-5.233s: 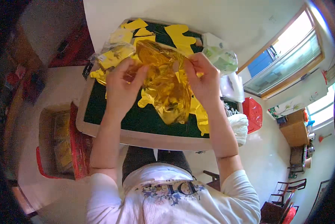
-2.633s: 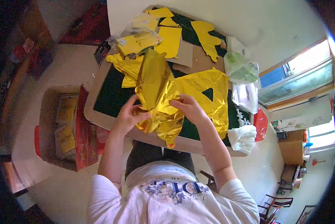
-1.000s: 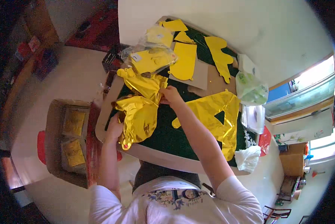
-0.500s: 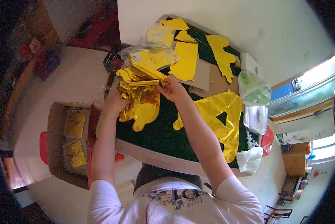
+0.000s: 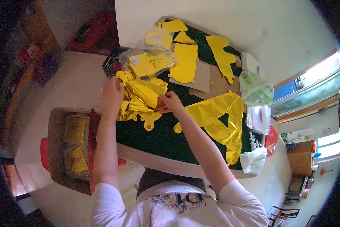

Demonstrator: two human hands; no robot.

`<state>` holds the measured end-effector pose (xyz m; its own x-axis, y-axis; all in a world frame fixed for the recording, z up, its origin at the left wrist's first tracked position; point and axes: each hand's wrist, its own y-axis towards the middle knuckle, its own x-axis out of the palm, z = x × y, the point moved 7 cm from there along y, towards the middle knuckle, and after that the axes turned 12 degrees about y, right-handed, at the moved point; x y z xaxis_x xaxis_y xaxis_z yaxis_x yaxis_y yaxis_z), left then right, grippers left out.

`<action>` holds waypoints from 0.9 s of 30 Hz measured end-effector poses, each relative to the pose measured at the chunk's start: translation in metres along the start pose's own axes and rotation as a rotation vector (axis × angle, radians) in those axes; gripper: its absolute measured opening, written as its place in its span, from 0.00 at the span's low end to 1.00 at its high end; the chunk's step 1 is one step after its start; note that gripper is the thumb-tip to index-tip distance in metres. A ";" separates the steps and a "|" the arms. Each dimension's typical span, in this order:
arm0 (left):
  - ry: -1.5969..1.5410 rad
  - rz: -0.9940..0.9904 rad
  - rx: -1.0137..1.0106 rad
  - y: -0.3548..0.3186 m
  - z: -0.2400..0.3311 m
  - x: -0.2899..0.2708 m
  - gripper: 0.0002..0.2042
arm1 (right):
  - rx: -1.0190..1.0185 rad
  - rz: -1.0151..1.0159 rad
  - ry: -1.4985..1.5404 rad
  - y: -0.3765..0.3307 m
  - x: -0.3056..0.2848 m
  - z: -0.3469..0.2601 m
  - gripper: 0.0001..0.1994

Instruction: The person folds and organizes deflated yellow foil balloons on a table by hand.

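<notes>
My left hand [image 5: 112,95] and my right hand [image 5: 170,103] both grip a crumpled gold foil balloon [image 5: 141,99] over the left end of a dark green table top [image 5: 158,138]. The balloon is folded into a small bundle between the hands. To the right of it a flat gold foil balloon shaped like a letter [image 5: 219,121] lies spread on the table, untouched. Just beyond my hands lie clear plastic packets of gold foil pieces [image 5: 151,62].
More flat gold foil shapes [image 5: 223,56] and a brown cardboard sheet [image 5: 202,77] lie at the far end. Plastic bags [image 5: 255,89] and a white tissue wad [image 5: 254,160] sit at the right edge. An open cardboard box with gold packets [image 5: 73,145] stands on the floor at left.
The large gold balloon I worked over the table's middle has been folded small and carried to the left end. The letter-shaped balloon was left flat on the right.
</notes>
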<state>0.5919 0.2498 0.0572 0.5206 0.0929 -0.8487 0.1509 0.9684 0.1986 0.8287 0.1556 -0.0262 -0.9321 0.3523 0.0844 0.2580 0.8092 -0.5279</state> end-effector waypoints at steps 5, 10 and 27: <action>-0.176 0.241 0.320 -0.023 0.099 0.018 0.09 | -0.520 0.247 -0.373 0.026 -0.057 -0.028 0.17; -0.423 0.420 0.290 -0.043 0.104 0.044 0.03 | -0.213 0.002 0.328 0.021 -0.010 -0.051 0.17; -0.480 0.359 0.307 -0.046 0.105 0.051 0.05 | 0.132 -0.164 0.586 0.104 0.063 -0.062 0.13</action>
<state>0.6996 0.1860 0.0564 0.8882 0.2148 -0.4062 0.0938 0.7806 0.6179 0.8126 0.2910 -0.0227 -0.6526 0.4582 0.6035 0.0551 0.8230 -0.5653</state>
